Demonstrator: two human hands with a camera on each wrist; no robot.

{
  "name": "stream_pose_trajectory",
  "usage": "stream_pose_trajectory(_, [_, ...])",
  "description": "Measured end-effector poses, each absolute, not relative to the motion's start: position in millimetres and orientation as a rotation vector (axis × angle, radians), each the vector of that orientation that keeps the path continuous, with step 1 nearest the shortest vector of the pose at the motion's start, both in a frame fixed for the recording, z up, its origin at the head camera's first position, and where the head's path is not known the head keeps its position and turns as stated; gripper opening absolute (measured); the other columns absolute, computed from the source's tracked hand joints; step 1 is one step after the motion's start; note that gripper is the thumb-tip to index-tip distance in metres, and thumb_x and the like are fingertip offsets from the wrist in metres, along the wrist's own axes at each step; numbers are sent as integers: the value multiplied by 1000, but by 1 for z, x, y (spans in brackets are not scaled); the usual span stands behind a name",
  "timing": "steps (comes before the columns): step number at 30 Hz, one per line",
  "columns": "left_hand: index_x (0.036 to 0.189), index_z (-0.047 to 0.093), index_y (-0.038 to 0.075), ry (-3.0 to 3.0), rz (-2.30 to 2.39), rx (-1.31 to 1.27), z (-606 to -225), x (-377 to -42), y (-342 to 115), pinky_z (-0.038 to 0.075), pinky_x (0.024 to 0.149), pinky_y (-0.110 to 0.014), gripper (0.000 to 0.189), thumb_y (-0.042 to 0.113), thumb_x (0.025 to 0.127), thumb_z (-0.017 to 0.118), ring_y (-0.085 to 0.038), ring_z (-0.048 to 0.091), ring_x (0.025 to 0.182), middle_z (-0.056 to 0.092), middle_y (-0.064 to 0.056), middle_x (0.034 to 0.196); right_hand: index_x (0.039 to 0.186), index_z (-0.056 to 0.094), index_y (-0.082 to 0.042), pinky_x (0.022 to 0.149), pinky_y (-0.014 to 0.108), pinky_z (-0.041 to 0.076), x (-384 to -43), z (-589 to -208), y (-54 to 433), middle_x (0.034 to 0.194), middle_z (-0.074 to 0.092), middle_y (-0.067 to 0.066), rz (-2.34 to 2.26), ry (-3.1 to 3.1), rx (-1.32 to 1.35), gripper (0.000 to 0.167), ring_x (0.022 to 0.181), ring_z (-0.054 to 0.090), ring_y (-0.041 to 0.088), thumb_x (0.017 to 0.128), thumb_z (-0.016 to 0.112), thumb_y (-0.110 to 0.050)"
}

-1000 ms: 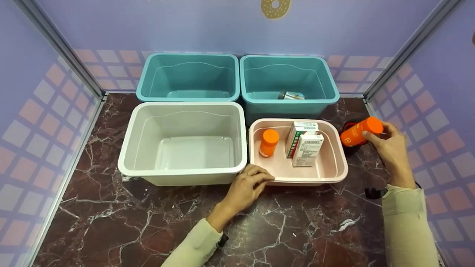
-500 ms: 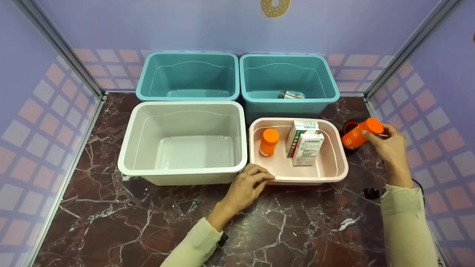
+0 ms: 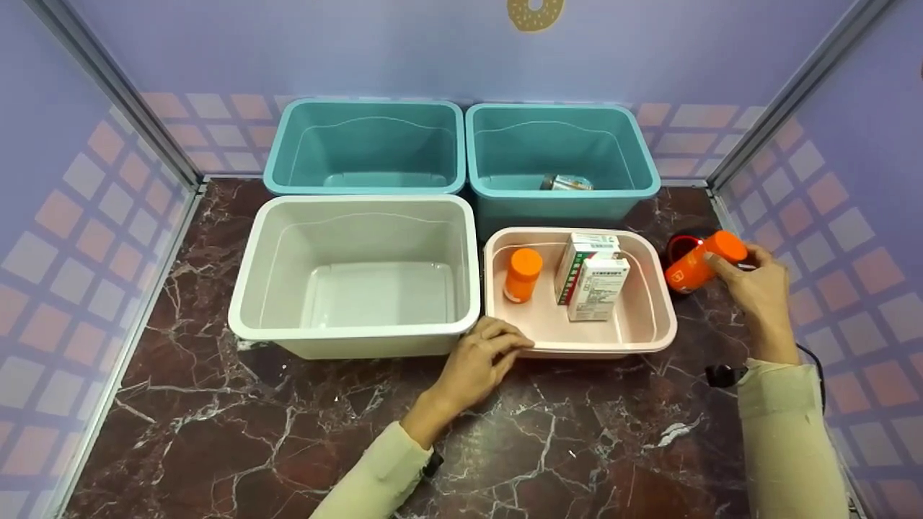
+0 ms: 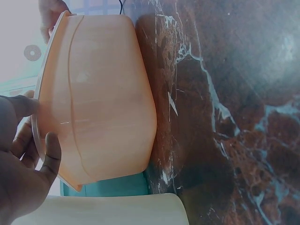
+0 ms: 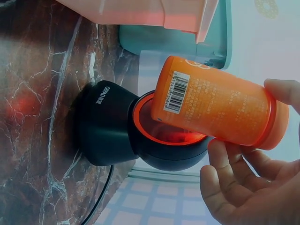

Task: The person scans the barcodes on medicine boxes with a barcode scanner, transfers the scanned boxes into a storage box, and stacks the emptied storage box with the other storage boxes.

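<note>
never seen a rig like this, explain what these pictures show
There is no machine, only a person working barehanded. The wide picture is filmed from the head, the close ones from the left and right wrists. On the dark red marbled surface stand two teal plastic bins, a white plastic bin and a pale pink plastic bin containing an orange cylindrical bottle and two mostly white cardboard boxes. The left hand grips the pink bin's rim; the right hand holds a second orange bottle close to a black device with a red ring.

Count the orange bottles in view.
2: one bottle stands in the pink bin; the right hand holds the second bottle, tilted. The teal bins may hide more at their bottoms.
</note>
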State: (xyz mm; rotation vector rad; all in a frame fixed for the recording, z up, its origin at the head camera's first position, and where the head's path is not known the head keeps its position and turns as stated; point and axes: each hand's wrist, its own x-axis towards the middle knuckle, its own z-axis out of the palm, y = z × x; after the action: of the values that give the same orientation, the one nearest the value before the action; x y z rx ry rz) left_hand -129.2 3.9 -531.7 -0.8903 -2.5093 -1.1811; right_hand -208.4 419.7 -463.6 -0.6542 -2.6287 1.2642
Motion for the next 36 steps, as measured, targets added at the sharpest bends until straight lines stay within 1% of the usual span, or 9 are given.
stream_pose_trajectory(3, [106,77,20,-2507,-1179,-891,-532,-129,4,49,100,-26,19,11,91,71,-15,59,108,69,5,108,139,52,-6,71,11,46,-208,-464,420,102,52,-12,1237,-2640,-687,71,85,51,1,86,72,-48])
stream_pose_trajectory(6, [106,77,20,-2494,-1185,-896,-532,-130,3,49,100,-26,19,10,91,70,-15,58,108,69,6,108,137,53,-7,83,16,40,-207,-465,421,103,52,-12,1191,-2648,-717,72,94,49,6,85,71,-53])
stream_pose_trajectory(9, [106,77,20,-2479,-1192,-902,-533,-130,3,48,99,-26,19,10,92,70,-15,58,107,68,6,108,136,54,-8,89,22,36,-206,-465,422,104,53,-11,1142,-2651,-736,73,102,49,12,83,71,-56])
stream_pose_trajectory(13, [105,77,20,-2474,-1194,-905,-532,-130,4,49,99,-26,19,9,92,70,-15,58,107,69,6,107,136,54,-7,89,24,36,-206,-465,422,109,55,-4,1114,-2650,-745,75,105,49,17,84,70,-57])
stream_pose_trajectory(18, [106,77,20,-2488,-1197,-899,-532,-130,4,49,99,-26,19,10,92,70,-15,58,107,69,6,108,138,52,-6,86,22,36,-206,-466,422,120,56,5,1115,-2646,-770,77,102,49,17,84,70,-58])
stream_pose_trajectory(22, [106,77,20,-2492,-1196,-896,-532,-130,4,48,100,-26,19,11,92,70,-15,58,108,69,6,108,139,52,-7,90,25,38,-207,-467,422,129,57,10,1116,-2632,-797,79,107,50,19,83,70,-59])
stream_pose_trajectory(25, [106,77,20,-2488,-1194,-899,-532,-130,4,49,100,-26,18,11,91,71,-15,58,108,69,6,108,140,52,-7,93,27,39,-207,-467,422,133,56,12,1121,-2626,-811,80,111,50,21,83,70,-59])
stream_pose_trajectory(32, [106,77,20,-2504,-1209,-890,-532,-130,4,48,101,-26,19,10,91,70,-15,58,108,69,6,108,141,52,-6,99,37,40,-205,-468,424,134,57,15,1080,-2634,-808,81,115,50,26,84,67,-60])
stream_pose_trajectory(36, [105,77,20,-2503,-1208,-888,-533,-130,4,48,99,-25,19,9,91,70,-14,58,108,69,6,108,140,52,-4,96,35,40,-205,-470,424,129,58,15,1059,-2626,-807,82,113,51,26,83,68,-61])
